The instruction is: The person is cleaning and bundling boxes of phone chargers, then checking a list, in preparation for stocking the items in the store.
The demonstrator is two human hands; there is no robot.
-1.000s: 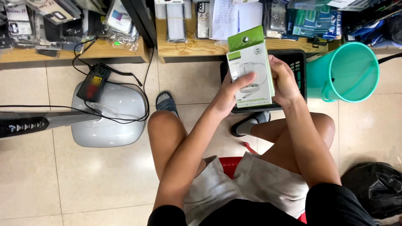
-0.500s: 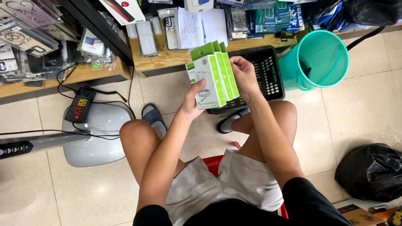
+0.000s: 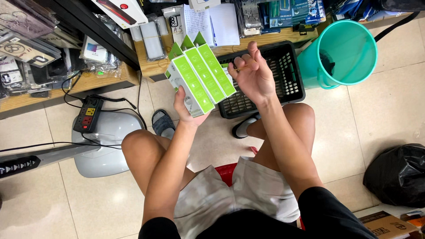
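Observation:
Three slim green-and-white boxes are stacked side by side and tilted, resting in my left hand, which grips them from below. My right hand hovers just to the right of the boxes, palm toward me, with a thin rubber band stretched between its curled fingers. Behind both hands a black plastic basket sits on the floor. I am seated on a red stool with my knees spread.
A teal bucket stands right of the basket. Wooden shelves with packaged goods line the top. A power strip lies on a grey fan base at left. A black bag and a cardboard box sit at right.
The view shifted. My right hand has come off the boxes and now holds a rubber band beside them; my left hand alone holds the stack, now fanned into three.

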